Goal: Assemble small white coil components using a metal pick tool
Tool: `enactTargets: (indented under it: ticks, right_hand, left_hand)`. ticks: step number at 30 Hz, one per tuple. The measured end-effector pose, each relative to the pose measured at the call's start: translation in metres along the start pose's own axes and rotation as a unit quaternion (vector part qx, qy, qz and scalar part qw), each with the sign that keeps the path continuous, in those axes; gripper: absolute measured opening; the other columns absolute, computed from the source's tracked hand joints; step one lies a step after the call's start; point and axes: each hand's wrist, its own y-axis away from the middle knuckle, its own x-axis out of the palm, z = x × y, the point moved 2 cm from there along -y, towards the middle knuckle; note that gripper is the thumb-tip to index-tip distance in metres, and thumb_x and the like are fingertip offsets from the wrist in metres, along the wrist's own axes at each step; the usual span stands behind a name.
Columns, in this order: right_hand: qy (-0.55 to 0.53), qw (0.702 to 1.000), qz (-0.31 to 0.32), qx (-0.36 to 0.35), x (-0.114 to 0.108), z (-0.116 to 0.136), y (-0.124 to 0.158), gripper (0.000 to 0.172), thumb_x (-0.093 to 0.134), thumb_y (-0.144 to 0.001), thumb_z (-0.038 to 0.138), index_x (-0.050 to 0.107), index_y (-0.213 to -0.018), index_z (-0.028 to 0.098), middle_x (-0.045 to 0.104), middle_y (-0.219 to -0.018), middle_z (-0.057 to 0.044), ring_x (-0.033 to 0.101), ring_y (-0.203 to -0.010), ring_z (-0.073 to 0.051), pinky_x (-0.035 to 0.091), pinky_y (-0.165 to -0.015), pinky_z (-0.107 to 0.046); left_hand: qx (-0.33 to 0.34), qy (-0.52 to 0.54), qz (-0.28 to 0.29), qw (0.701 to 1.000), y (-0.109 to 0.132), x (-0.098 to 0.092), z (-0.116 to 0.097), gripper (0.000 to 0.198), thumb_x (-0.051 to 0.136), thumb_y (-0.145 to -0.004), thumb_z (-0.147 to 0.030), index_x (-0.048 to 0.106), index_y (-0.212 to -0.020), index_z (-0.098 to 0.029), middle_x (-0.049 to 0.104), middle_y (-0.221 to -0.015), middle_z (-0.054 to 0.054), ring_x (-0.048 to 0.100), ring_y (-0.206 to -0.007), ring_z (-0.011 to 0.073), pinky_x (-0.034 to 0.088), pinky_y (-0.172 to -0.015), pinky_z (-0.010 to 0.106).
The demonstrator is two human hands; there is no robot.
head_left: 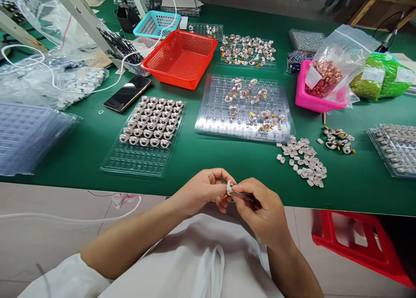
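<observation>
At the table's front edge, my left hand (208, 190) is closed on a small white and silver part (229, 188), shaped like an earbud shell. An amber strip (224, 197) sticks out below it. My right hand (260, 207) grips a thin metal tool (242, 195) that looks like tweezers, its tip at the part; the fingers cover much of it. Right of my hands lies a loose pile of small white caps (303, 159). Left of them, rows of shiny silver-and-white shells (152, 121) fill the upper part of a clear tray (136, 161).
More parts with amber strips lie on stacked clear trays (214, 111). Behind are a red basket (182, 63), a blue basket (156, 22) and a phone (127, 93). A pink basket (320, 100) holds a bag of copper-coloured pieces. A red stool (360, 241) stands below the table, right.
</observation>
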Motion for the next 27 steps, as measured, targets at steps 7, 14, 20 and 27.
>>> enactTargets:
  ticks: [7, 14, 20, 27]
  right_hand:
    - [-0.047, 0.996, -0.020, 0.068, -0.001, 0.002, -0.002, 0.008, 0.066, -0.093, 0.021, 0.070, -0.099, 0.025, 0.073, -0.083, 0.000, 0.063, -0.062, -0.012, 0.049, -0.052, -0.022]
    - [-0.082, 0.989, -0.061, 0.108, 0.002, -0.004, 0.002, 0.006, 0.070, -0.093, 0.024, 0.071, -0.099, 0.026, 0.075, -0.085, 0.000, 0.064, -0.061, -0.013, 0.052, -0.055, -0.024]
    - [-0.147, 0.981, -0.058, 0.109, 0.001, -0.007, -0.002, 0.007, 0.066, -0.096, 0.023, 0.072, -0.099, 0.025, 0.071, -0.089, -0.002, 0.069, -0.077, -0.017, 0.056, -0.066, -0.028]
    - [-0.126, 0.987, -0.019, 0.103, 0.000, -0.007, -0.005, 0.012, 0.064, -0.096, 0.020, 0.074, -0.101, 0.026, 0.070, -0.091, -0.002, 0.068, -0.080, -0.016, 0.054, -0.067, -0.028]
  left_hand:
    - [0.013, 0.042, 0.000, 0.999, 0.003, 0.004, -0.004, 0.032, 0.089, -0.069, -0.032, 0.066, -0.084, -0.014, 0.070, -0.062, 0.001, 0.064, -0.051, 0.0113, 0.058, -0.051, 0.023]
    - [0.034, 0.042, 0.000, 0.999, 0.004, 0.005, -0.004, 0.032, 0.088, -0.072, -0.033, 0.068, -0.086, -0.013, 0.070, -0.067, 0.002, 0.065, -0.055, 0.0112, 0.059, -0.055, 0.023]
    - [0.055, 0.032, 0.013, 0.998, 0.001, 0.005, -0.003, 0.029, 0.085, -0.075, -0.031, 0.070, -0.093, -0.014, 0.074, -0.073, 0.003, 0.068, -0.059, 0.0121, 0.060, -0.060, 0.025]
    - [0.072, 0.018, 0.009, 0.997, -0.002, 0.003, -0.004, 0.023, 0.083, -0.072, -0.024, 0.070, -0.089, -0.014, 0.072, -0.066, 0.000, 0.066, -0.054, 0.0105, 0.059, -0.056, 0.023]
